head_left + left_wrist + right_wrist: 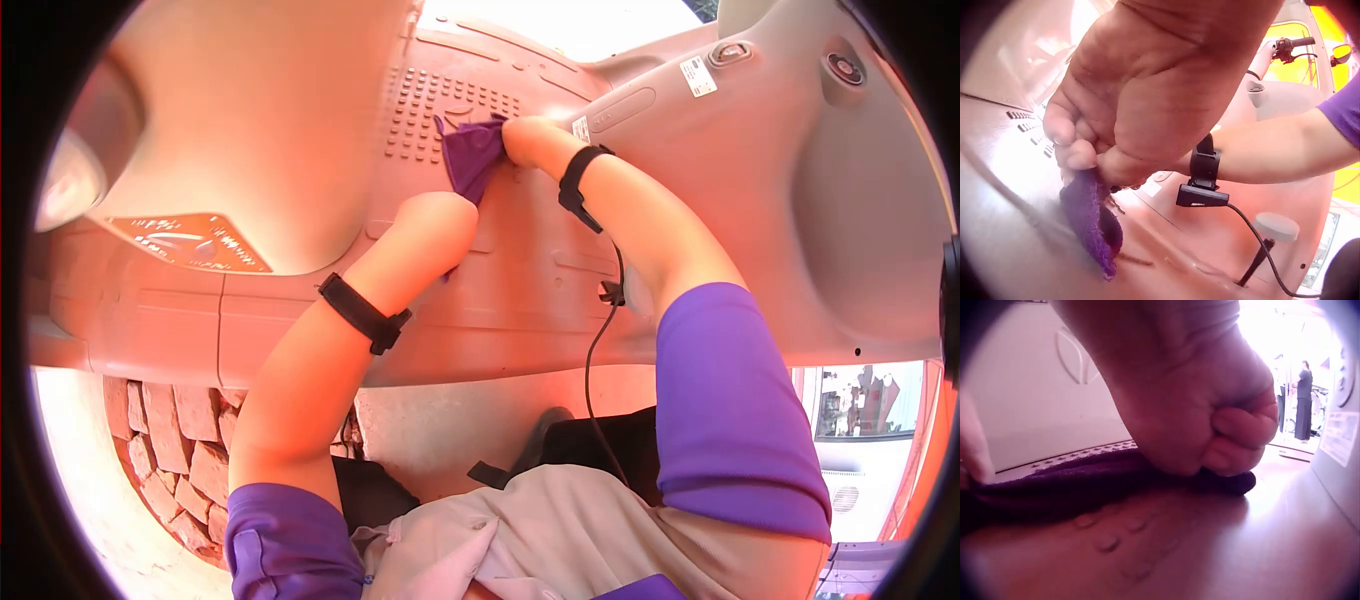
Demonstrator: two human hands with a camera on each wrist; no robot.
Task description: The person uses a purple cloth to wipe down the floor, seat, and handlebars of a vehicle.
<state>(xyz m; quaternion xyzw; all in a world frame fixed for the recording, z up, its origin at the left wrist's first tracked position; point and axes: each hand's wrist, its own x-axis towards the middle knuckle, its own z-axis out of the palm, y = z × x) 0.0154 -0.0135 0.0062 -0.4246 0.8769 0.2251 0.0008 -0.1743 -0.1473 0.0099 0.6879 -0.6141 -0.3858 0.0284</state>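
Note:
A purple cloth (pixel 470 158) lies bunched on the studded floor panel in the head view. My left hand (pixel 440 222) is at its lower end; in the left wrist view the left hand (pixel 1129 100) pinches the cloth (pixel 1088 215) between thumb and curled fingers, with a flap hanging below. My right hand (pixel 530 142) is at the cloth's upper right end. In the right wrist view the right hand (pixel 1210 419), fingers curled, grips the cloth (pixel 1085 484) against the surface, and the cloth stretches left to the other hand's fingertips (pixel 982 469).
A seat-like moulded body (pixel 260 120) rises at left, and a front panel (pixel 720 170) with a lock and label at right. A cable (pixel 590 375) hangs from the right wrist strap. Stonework (pixel 180 450) shows at lower left. A person (pixel 1304 403) stands in the background.

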